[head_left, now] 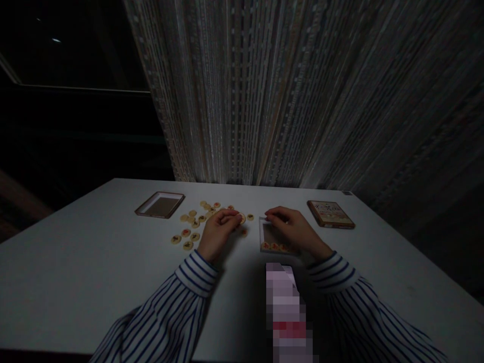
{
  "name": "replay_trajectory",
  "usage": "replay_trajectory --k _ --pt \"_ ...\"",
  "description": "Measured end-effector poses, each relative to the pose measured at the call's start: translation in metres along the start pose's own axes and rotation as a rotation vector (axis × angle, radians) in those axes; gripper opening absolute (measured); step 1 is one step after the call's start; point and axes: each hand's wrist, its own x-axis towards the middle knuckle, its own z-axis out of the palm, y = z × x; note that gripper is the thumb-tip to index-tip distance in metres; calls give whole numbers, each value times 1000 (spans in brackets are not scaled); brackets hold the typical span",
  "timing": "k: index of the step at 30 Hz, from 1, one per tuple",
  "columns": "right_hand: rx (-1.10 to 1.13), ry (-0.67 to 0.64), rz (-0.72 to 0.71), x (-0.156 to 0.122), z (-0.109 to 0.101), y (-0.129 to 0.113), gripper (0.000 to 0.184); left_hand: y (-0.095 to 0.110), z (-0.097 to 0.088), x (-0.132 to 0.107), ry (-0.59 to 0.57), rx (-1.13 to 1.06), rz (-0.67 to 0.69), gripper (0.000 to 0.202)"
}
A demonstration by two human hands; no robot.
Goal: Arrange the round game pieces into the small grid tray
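Between the thumb and fingers of my left hand is a round xiangqi piece, pale wood in colour. More xiangqi pieces with red or black characters lie loose beside and beyond that hand. My right hand is bent over a shallow clear plastic box, thumb and fingers curled together at its far rim. A row of red-marked pieces lies along the box's near side. My palm hides the box's right part.
An open shallow box half lies at the table's back left. A printed box lid is at the back right. A blurred-out, phone-like object lies in front of me. Behind the white table hangs a string curtain.
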Motion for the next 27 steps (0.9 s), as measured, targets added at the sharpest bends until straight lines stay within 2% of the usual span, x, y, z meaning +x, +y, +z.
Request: replay_trajectory --k 5,10,16,27 --pt "-60 47 -48 -6 6 7 19 -4 24 -1 -72 -69 -99 21" --pt "-80 104 -190 -11 12 18 24 -14 38 3 -97 -104 -170 18" --pt "-137 36 -296 -11 14 26 26 -23 43 4 -84 -125 -153 23" --pt "-289 -55 -298 -11 13 32 27 -34 42 4 -93 43 -88 16"
